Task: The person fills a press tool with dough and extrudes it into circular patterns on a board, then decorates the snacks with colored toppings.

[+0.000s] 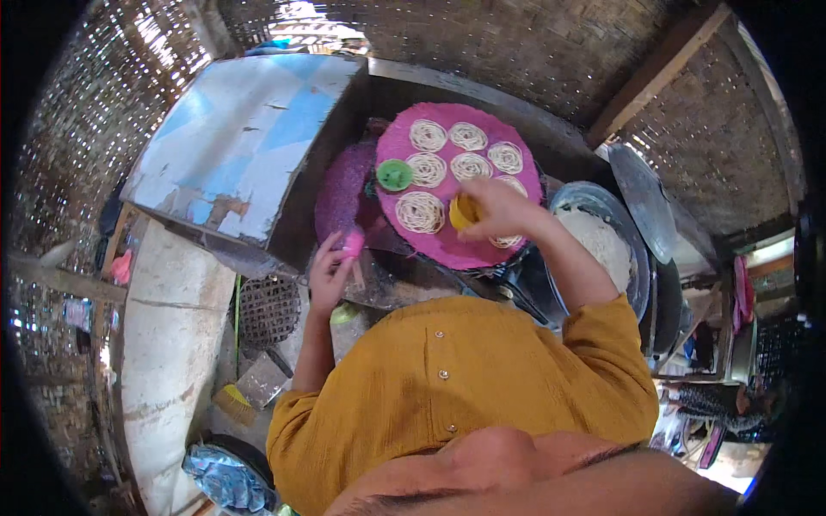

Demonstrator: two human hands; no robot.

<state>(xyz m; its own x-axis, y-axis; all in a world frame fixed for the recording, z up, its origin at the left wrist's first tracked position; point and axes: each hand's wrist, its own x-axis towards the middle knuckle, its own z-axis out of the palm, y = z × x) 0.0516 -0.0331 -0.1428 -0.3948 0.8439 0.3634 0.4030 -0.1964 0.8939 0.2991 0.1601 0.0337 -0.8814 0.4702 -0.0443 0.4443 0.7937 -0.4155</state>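
A round tray covered in pink cloth (pixel 431 250) lies before me, bearing several lacy coils of pale noodle-like dough (pixel 419 212). Over its front middle, my right hand (pixel 500 206) grips a yellow ring-shaped piece (pixel 463 211), whose underside is hidden. A small green perforated disc or dish (pixel 394 175) sits at the tray's left edge, against one coil. Left of the tray, my left hand (pixel 329 274) pinches a small bright pink object (pixel 353 244) that is too small to identify. Fingers and wrist partly cover two coils at the tray's right.
To the right stands a large basin (pixel 635 271) with pale dough or flour (pixel 590 242) inside. A worn blue-and-white box (pixel 239 142) rises at the left, beside a second pink round surface (pixel 335 187). A dark handle (pixel 526 300) juts out below the tray. Woven walls enclose the space.
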